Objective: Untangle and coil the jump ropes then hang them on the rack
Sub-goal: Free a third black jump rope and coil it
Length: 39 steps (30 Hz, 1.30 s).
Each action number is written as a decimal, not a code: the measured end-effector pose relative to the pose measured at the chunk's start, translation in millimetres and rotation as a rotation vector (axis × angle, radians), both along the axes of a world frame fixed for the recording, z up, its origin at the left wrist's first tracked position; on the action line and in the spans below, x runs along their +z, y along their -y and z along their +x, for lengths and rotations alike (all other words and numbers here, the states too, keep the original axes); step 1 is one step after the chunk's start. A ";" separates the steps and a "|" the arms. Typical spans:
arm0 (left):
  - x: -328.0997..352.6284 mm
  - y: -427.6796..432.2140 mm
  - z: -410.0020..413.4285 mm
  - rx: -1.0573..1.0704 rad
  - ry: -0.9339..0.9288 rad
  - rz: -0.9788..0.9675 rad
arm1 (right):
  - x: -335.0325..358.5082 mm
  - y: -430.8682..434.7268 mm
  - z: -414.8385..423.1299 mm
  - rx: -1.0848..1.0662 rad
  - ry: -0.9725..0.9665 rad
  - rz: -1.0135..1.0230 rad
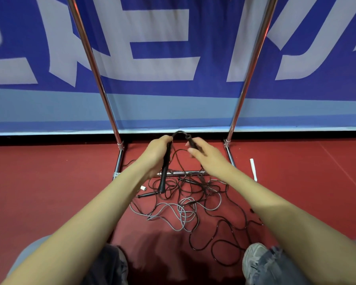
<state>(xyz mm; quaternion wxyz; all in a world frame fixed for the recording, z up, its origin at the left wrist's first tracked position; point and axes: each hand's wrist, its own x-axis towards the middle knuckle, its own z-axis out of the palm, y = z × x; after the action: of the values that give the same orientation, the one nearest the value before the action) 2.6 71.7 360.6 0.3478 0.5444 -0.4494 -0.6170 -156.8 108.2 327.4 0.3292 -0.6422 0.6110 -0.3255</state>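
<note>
My left hand (156, 153) was clenched round a long black handle (164, 173), which hung nearly upright from my fist with its free end pointing down at the floor (49, 182). My right hand (207, 156) was just beside it at the same height. Its fingers (191, 150) seemed to pinch the second black handle (192, 141), though that hand was blurred and I could not swear to how firm the grip was. A short arch of black rope (180, 132) bridged the two handles at the top.

The rest of that rope dropped straight down from my hands into the heap below. The heap lay on the floor on my side of the rack's base bar (185, 173), between the bar and my shoes. In it the black loops crossed over and under a grey rope (182, 212), which sat bunched near the middle. The wider black loops sprawled out toward my right.

So the work lay beneath both hands and toward me. I judged the right hand better placed to reach the loose outer loops, while the left held both handles together. The rack (95, 79) stood directly ahead, with its two uprights either side of my hands. Its top rail was out of view above, so nothing could be hung yet.
</note>
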 end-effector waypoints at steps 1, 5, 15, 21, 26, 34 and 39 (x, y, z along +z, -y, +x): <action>-2.5 -1.0 0.0 -0.022 0.029 0.023 | 1.6 -1.1 -2.1 -0.028 -0.018 -0.029; -8.1 -5.5 2.2 -0.137 -0.003 -0.011 | 9.5 -2.8 -1.0 -0.093 -0.006 -0.038; -5.2 -1.0 5.1 0.043 -0.339 -0.032 | 14.6 -5.5 10.1 0.044 0.465 0.226; -4.3 2.9 14.1 -0.062 -0.139 -0.144 | 27.0 -11.6 5.5 0.125 0.630 0.315; -4.0 16.4 24.7 -0.030 0.086 -0.303 | 34.6 -15.3 -3.5 0.223 0.590 0.356; 2.7 7.9 23.6 -0.309 -0.015 -0.294 | 46.6 -23.6 -25.6 0.314 0.581 0.445; 9.3 12.8 30.7 -0.285 0.008 -0.339 | 48.5 -28.2 -37.8 0.355 0.523 0.531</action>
<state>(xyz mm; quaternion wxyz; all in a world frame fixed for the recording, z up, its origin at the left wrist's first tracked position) 33.4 58.9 369.9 0.3417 0.4115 -0.6205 -0.5735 -194.5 136.3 375.9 0.6787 -0.5259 0.4492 -0.2469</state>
